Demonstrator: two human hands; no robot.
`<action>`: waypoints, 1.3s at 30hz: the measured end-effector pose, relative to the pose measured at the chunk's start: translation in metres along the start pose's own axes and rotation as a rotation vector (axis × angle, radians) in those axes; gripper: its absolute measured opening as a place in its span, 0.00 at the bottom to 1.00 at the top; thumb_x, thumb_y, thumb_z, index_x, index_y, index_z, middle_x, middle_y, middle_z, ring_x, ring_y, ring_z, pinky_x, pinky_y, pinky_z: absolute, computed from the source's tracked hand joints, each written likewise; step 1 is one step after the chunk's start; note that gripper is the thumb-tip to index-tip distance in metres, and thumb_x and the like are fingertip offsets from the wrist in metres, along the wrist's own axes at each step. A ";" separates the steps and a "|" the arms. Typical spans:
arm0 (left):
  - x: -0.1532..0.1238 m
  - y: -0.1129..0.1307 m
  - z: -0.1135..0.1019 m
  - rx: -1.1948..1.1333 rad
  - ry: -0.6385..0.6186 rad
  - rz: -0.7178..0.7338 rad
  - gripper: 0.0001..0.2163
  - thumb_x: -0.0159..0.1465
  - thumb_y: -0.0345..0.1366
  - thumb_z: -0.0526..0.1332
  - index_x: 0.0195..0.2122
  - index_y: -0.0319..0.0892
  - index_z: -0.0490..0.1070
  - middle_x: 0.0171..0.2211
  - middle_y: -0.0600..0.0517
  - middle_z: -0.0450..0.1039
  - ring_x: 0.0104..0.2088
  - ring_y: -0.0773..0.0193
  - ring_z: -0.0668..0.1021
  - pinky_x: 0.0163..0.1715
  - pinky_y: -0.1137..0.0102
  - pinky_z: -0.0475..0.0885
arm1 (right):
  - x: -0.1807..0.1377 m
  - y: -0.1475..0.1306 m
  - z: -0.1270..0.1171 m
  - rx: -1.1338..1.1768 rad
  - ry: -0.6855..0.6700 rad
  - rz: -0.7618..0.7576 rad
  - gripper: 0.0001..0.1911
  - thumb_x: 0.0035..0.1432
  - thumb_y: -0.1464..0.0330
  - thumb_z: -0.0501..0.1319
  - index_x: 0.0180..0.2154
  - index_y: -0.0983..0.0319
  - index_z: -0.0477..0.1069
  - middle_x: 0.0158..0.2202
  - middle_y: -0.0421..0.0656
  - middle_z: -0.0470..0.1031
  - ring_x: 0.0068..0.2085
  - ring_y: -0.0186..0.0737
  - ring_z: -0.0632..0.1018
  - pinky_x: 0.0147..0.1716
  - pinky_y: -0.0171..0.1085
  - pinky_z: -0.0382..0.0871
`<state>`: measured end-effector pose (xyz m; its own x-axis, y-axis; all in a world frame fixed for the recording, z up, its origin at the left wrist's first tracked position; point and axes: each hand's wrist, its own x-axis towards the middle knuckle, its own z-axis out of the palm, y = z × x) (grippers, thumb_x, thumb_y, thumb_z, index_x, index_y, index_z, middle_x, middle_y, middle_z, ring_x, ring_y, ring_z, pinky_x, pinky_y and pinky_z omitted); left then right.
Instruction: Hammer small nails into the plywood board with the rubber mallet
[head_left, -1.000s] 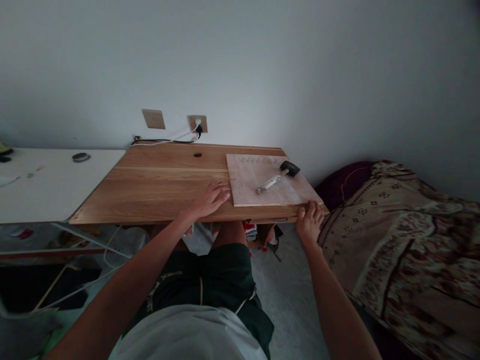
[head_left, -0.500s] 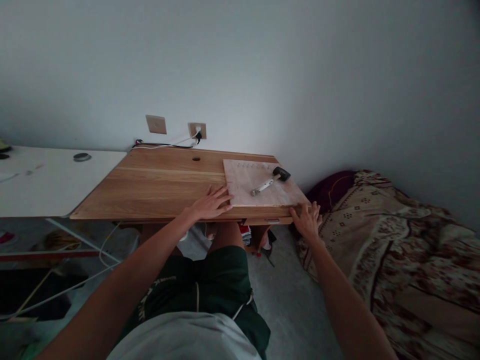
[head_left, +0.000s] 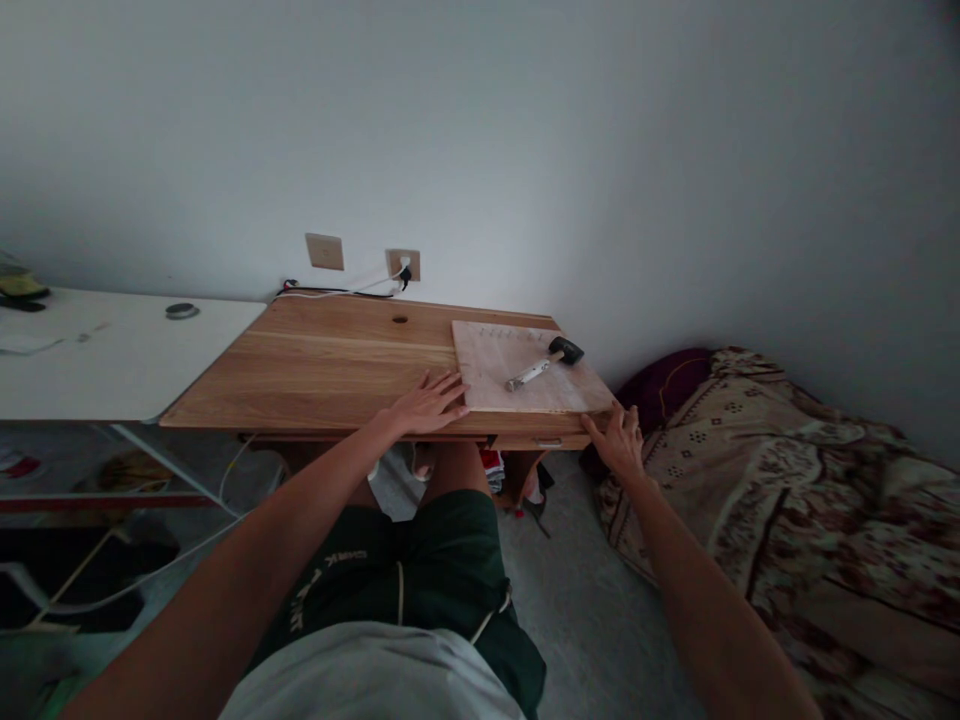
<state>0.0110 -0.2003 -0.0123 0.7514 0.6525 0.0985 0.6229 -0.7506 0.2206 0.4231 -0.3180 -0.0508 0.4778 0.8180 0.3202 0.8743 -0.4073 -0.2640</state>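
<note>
Flat and spread, your left hand (head_left: pixel 429 404) rests palm-down on the wooden desk (head_left: pixel 315 370), its fingertips just touching the near left corner of the pale board (head_left: pixel 517 385). Your right hand (head_left: pixel 618 440) is open too, fingers loosely splayed against the board's near right corner at the desk's front edge; neither hand is closed around anything.

You look to be squaring or shifting the board, a hand at each near corner. Any next move calls for even pressure from both sides, since the board sits right at the desk's right end, where its near right corner looks to be at the very edge.

On the board, towards its far right, lies the hammer (head_left: pixel 541 363). Its long axis runs diagonally: the black head points to the far right corner, the light handle back towards you and left.
</note>
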 end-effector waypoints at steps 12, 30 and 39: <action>0.004 -0.004 0.005 0.023 -0.004 -0.029 0.34 0.72 0.60 0.38 0.74 0.49 0.50 0.75 0.48 0.42 0.74 0.52 0.48 0.72 0.49 0.37 | -0.001 -0.002 0.008 -0.066 -0.039 -0.032 0.46 0.67 0.43 0.41 0.71 0.70 0.48 0.73 0.69 0.42 0.73 0.66 0.49 0.66 0.63 0.47; 0.001 -0.002 0.004 0.056 0.047 -0.052 0.33 0.72 0.59 0.39 0.73 0.49 0.53 0.74 0.45 0.49 0.74 0.52 0.50 0.72 0.48 0.39 | -0.004 -0.008 0.002 -0.158 -0.065 -0.050 0.37 0.70 0.52 0.44 0.71 0.68 0.50 0.70 0.67 0.52 0.72 0.63 0.52 0.64 0.63 0.52; 0.000 0.001 0.000 0.037 0.041 -0.063 0.31 0.73 0.57 0.41 0.72 0.48 0.55 0.74 0.45 0.49 0.74 0.53 0.50 0.72 0.48 0.41 | -0.004 -0.011 -0.012 -0.163 -0.125 -0.128 0.35 0.70 0.52 0.47 0.70 0.62 0.53 0.70 0.63 0.52 0.70 0.65 0.53 0.63 0.66 0.52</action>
<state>0.0113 -0.2009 -0.0125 0.7014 0.7017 0.1253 0.6769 -0.7108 0.1915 0.4130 -0.3214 -0.0384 0.3565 0.9072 0.2236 0.9342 -0.3488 -0.0746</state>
